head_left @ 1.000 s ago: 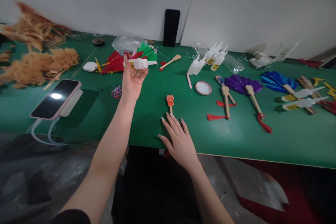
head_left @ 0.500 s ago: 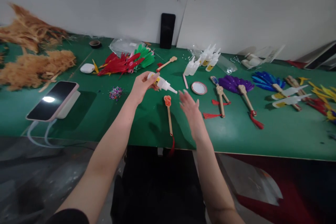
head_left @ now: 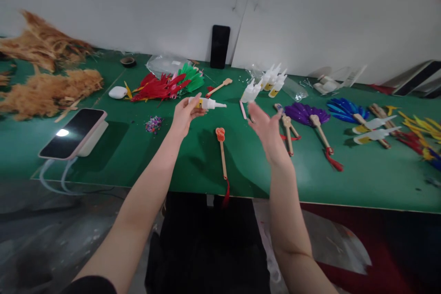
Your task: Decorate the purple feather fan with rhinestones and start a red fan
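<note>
My left hand [head_left: 186, 112] grips a white glue bottle [head_left: 206, 104] with a yellow label, held nearly level above the table, its long nozzle pointing right. Below it lies a wooden stick [head_left: 223, 158] with an orange-red flower-shaped head [head_left: 220, 134] and a red tassel [head_left: 226, 194] that hangs over the table's front edge. My right hand [head_left: 265, 128] is raised, fingers apart and slightly blurred, holding nothing. It is close to a pink strip [head_left: 243, 109] and covers the spot where a small round dish was seen earlier.
Several glue bottles [head_left: 251, 91] stand behind my right hand. Purple [head_left: 306, 112] and blue feather fans [head_left: 347, 110] lie to the right. Red feathers [head_left: 155, 86], glitter bits [head_left: 153, 124], a phone [head_left: 74, 133] and brown fibre [head_left: 51, 92] are leftward. A dark phone [head_left: 219, 47] leans against the wall.
My right hand has moved right and its fingers have spread; it now hides the small round dish. The glue bottle in my left hand has tipped from nozzle-down to almost level.
</note>
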### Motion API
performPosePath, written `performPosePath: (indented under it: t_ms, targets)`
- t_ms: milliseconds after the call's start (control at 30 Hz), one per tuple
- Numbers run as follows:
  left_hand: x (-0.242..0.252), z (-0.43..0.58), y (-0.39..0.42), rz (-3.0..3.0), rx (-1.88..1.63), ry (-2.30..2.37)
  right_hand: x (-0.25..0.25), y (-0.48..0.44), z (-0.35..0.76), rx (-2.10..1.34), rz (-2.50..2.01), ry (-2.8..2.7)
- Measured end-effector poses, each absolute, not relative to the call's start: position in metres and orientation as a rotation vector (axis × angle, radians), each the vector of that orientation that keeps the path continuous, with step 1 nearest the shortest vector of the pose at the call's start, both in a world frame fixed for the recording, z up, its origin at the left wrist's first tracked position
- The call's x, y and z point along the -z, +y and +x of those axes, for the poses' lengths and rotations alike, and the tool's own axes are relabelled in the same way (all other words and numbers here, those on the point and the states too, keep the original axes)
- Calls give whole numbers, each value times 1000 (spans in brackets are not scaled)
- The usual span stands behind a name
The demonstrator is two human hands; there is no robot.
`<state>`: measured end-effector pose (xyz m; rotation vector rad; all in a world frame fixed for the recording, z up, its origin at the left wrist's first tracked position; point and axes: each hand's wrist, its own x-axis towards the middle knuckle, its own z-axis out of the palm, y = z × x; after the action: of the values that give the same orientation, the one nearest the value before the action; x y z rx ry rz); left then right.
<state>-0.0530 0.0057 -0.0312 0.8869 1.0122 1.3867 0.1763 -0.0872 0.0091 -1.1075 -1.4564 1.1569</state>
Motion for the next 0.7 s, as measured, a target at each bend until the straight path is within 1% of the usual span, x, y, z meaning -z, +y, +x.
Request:
performPosePath:
  t_ms: [67, 133, 167, 233, 300, 333, 433, 500, 600, 700]
  targets:
    - [32, -55, 8, 807, -1424, 1018, -16, -88, 180, -1369, -1096, -1679]
    - [33, -57, 10, 743, -1447, 1023, -25, -89, 183, -1599, -935, -1957]
    - [34, -58, 10, 724, -1448, 1017, -29, -89, 183, -1615, -838, -1979]
    - [34, -58, 10, 700, -1434, 996, -34, -85, 183, -1437, -795, -1807]
    - [33, -58, 9, 676, -1411, 961, -34, -77, 182, -1210, -917, -1604]
    - [33, -58, 9, 659, -1399, 941, -32, -71, 181, -1190, -991, -1586]
    - [31, -57, 7, 629, -1349, 859, -21, -55, 178, -1405, -1148, -1658]
    - [31, -55, 4, 655, -1294, 794, -11, -47, 173, -1448, -1199, -1623]
    - [29, -46, -3, 705, -1201, 732, 8, -40, 160, -1265, -1210, -1533]
    - [28, -34, -12, 743, -1130, 735, 27, -37, 142, -1136, -1112, -1482]
